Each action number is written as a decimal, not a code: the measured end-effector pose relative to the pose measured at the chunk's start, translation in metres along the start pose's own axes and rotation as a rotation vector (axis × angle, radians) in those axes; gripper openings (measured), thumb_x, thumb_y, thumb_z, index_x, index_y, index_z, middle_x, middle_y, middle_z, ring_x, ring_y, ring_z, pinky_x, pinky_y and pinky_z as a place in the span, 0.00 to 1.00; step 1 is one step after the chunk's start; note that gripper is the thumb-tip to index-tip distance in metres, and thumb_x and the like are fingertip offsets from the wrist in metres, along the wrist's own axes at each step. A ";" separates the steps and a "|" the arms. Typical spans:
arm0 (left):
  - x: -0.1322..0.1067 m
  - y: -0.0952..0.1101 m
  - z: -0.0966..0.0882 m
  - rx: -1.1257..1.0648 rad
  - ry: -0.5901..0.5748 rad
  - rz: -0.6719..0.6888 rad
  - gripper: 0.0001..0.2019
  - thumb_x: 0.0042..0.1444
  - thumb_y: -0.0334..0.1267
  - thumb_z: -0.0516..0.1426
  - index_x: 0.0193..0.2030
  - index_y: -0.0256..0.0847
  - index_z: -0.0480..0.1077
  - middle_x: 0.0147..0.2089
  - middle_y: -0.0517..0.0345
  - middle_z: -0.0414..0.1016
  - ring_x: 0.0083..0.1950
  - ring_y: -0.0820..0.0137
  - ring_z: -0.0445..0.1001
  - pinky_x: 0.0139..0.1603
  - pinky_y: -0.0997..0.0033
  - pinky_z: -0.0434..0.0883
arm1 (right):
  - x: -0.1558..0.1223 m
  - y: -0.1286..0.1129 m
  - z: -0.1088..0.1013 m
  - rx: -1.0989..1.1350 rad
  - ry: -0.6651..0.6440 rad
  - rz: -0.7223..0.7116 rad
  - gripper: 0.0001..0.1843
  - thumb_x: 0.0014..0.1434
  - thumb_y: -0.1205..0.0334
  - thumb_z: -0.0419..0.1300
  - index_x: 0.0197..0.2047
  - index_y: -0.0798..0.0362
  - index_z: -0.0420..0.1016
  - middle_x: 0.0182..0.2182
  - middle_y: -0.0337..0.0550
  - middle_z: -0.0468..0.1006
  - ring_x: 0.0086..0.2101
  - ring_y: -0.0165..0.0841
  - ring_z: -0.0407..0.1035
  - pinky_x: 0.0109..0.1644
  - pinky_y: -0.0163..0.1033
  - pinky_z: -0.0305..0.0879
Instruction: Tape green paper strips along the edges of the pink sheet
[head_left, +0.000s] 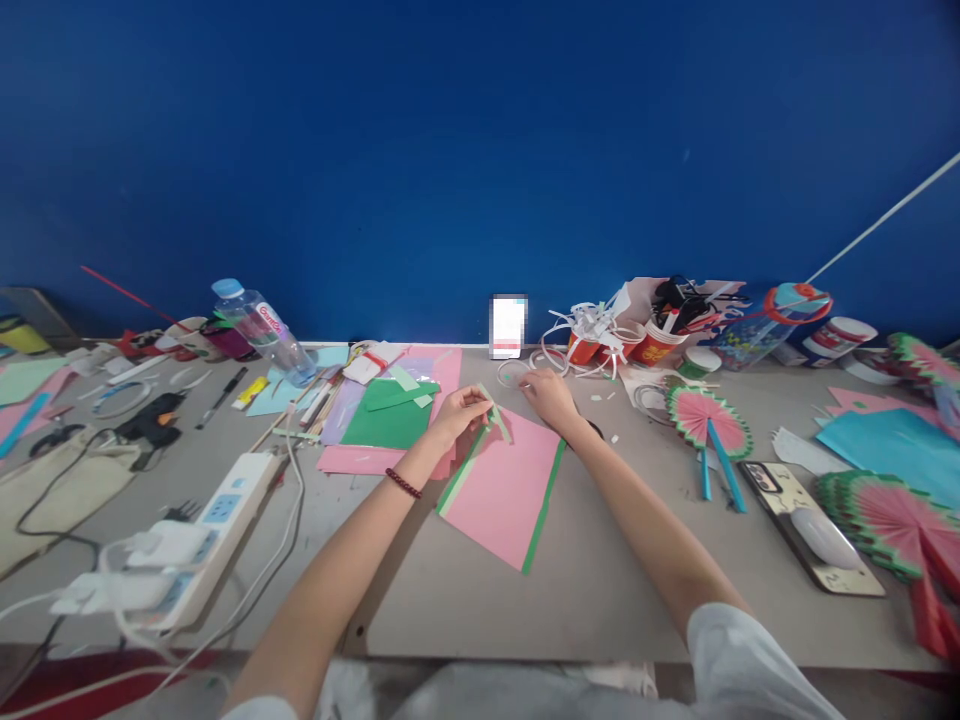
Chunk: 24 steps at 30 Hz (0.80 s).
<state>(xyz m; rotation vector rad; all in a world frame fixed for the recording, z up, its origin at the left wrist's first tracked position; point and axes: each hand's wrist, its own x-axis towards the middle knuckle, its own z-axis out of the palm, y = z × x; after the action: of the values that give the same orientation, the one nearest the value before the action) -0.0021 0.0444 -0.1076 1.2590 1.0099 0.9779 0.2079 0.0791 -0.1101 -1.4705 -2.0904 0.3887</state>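
A pink paper sheet with green strips along two edges lies on the grey table in front of me. My left hand, with a bead bracelet on its wrist, pinches a thin pale green paper strip at the sheet's top corner. My right hand rests palm down just beyond the sheet, fingers curled near a clear tape ring; what it holds, if anything, I cannot make out.
Green and pink paper sheets lie left of the hands. A power strip with cables, a glue gun and a water bottle are on the left. Pink-green paper fans, a phone and red cups are on the right.
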 end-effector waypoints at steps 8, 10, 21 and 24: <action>-0.003 0.016 0.003 -0.072 0.052 -0.021 0.20 0.39 0.43 0.67 0.36 0.38 0.67 0.32 0.57 0.74 0.33 0.67 0.78 0.22 0.78 0.65 | 0.009 -0.002 -0.009 0.104 0.014 0.016 0.10 0.58 0.64 0.53 0.38 0.52 0.75 0.37 0.45 0.78 0.38 0.37 0.71 0.44 0.41 0.64; -0.004 0.021 0.004 -0.097 0.076 -0.015 0.19 0.39 0.44 0.67 0.35 0.38 0.67 0.32 0.57 0.74 0.33 0.66 0.78 0.23 0.77 0.65 | 0.010 -0.005 -0.014 0.178 0.053 0.033 0.09 0.58 0.62 0.53 0.39 0.52 0.73 0.38 0.45 0.78 0.39 0.36 0.71 0.43 0.41 0.65; -0.020 0.045 -0.002 0.270 0.284 0.463 0.09 0.54 0.42 0.58 0.28 0.41 0.67 0.40 0.53 0.74 0.46 0.66 0.73 0.41 0.69 0.70 | 0.001 -0.042 -0.027 0.628 -0.074 -0.031 0.06 0.52 0.59 0.60 0.34 0.52 0.72 0.33 0.43 0.78 0.35 0.34 0.73 0.43 0.41 0.67; -0.028 0.055 0.000 0.467 0.273 0.629 0.06 0.56 0.37 0.56 0.30 0.41 0.67 0.53 0.52 0.72 0.56 0.65 0.69 0.55 0.63 0.67 | -0.002 -0.051 -0.027 0.512 0.002 -0.130 0.04 0.53 0.62 0.58 0.32 0.51 0.73 0.32 0.43 0.78 0.34 0.34 0.72 0.43 0.41 0.67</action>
<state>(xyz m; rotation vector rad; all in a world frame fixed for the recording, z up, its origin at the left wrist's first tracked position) -0.0106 0.0208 -0.0513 1.9383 1.1130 1.4778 0.1847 0.0569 -0.0616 -1.0268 -1.8826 0.7996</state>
